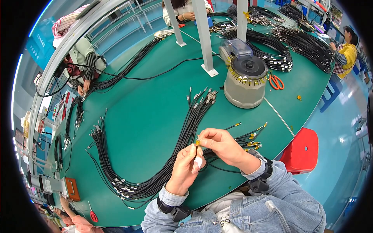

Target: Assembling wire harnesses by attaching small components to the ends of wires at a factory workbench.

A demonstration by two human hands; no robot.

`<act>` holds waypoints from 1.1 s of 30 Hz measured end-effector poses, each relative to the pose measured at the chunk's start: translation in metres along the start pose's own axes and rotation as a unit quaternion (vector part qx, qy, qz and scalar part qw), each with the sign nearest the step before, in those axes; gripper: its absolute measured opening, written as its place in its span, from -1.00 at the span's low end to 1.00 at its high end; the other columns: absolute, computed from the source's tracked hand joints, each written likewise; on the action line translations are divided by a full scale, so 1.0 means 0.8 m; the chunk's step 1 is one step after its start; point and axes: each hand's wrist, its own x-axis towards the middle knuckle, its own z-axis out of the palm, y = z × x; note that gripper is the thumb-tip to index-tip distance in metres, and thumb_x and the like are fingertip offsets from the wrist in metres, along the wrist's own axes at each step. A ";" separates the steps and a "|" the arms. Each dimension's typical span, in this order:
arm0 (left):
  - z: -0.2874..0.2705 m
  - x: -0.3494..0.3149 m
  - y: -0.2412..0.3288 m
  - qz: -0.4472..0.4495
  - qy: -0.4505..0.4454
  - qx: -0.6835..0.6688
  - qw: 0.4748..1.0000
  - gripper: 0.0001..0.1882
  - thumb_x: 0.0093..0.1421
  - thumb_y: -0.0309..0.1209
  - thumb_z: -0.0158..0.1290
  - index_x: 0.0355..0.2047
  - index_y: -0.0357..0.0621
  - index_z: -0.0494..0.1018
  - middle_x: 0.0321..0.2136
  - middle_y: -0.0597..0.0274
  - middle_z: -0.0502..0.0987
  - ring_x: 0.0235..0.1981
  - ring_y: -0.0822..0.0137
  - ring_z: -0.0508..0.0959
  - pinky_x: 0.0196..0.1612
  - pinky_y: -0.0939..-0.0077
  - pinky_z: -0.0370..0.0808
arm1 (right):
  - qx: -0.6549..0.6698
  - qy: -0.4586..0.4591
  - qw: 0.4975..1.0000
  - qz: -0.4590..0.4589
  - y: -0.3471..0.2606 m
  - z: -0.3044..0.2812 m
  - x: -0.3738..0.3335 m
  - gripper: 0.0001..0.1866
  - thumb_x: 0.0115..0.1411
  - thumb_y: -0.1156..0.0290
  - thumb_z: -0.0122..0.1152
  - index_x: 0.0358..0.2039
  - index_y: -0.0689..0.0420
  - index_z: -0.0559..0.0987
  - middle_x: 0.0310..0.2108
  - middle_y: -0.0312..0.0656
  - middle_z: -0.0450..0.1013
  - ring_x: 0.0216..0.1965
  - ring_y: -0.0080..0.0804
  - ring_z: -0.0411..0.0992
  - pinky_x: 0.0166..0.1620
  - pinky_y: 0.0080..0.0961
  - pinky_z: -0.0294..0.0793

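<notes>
Left hand [182, 167], right hand [224, 146]: fingers [208, 143] pinching yellow-taped cable end [197, 142]; black cable bundle [149, 184] left of fingers.

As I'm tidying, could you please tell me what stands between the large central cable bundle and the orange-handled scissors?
In the head view, a round dispenser with yellow strips stands between the cable bundle and scissors.

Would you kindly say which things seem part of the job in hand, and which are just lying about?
Seemingly in use:
Yellow-taped cable end, between left hand and right hand
Black cable bundle
Tape dispenser

Apparently lying about:
Orange scissors
Red scissors
Red stool
</notes>
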 end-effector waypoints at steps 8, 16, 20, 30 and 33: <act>0.012 -0.004 -0.001 0.075 0.101 0.173 0.977 -0.72 0.26 -0.27 -0.10 -0.47 -0.21 0.39 -0.74 0.38 0.36 -0.77 0.63 0.25 -0.71 0.80 0.12 | -0.176 0.071 0.981 -0.042 -0.022 0.016 -0.015 -0.86 0.16 0.46 0.10 -0.41 0.29 0.49 -0.43 -0.29 0.38 -0.35 -0.58 0.34 -0.25 -0.60 0.36; 0.012 -0.005 -0.003 0.007 0.051 0.198 0.979 -0.75 0.25 -0.29 -0.08 -0.38 -0.24 0.43 -0.69 0.35 0.43 -0.71 0.63 0.33 -0.66 0.80 0.18 | -0.093 0.006 0.996 -0.014 -0.023 0.002 -0.019 -0.87 0.15 0.48 0.09 -0.45 0.28 0.51 -0.44 -0.30 0.41 -0.39 -0.64 0.35 -0.31 -0.67 0.36; 0.019 0.000 -0.012 0.014 0.043 0.251 0.967 -0.77 0.24 -0.33 -0.07 -0.36 -0.28 0.43 -0.56 0.27 0.49 -0.54 0.54 0.45 -0.45 0.70 0.35 | -0.101 0.013 0.995 0.006 -0.044 -0.009 -0.030 -0.89 0.15 0.52 0.05 -0.43 0.29 0.50 -0.41 -0.29 0.38 -0.37 -0.60 0.33 -0.27 -0.63 0.35; -0.038 0.008 -0.007 0.233 0.096 0.761 0.598 -0.71 0.01 -0.44 0.14 -0.23 -0.22 0.44 -0.21 0.09 0.43 -0.18 0.11 0.40 -0.11 0.33 0.36 | -0.517 0.049 0.854 -0.012 -0.110 -0.149 -0.081 -0.88 -0.01 0.46 0.13 -0.43 0.21 0.49 -0.34 -0.22 0.39 -0.20 -0.39 0.31 -0.10 -0.46 0.27; -0.054 0.003 -0.014 0.242 0.125 0.789 0.551 -0.68 -0.06 -0.41 0.18 -0.25 -0.17 0.46 -0.19 0.08 0.40 -0.14 0.05 0.37 -0.11 0.28 0.34 | -0.651 0.048 0.755 -0.069 -0.102 -0.135 -0.089 -0.85 -0.03 0.44 0.16 -0.41 0.17 0.49 -0.31 -0.20 0.38 -0.17 -0.30 0.30 -0.07 -0.40 0.24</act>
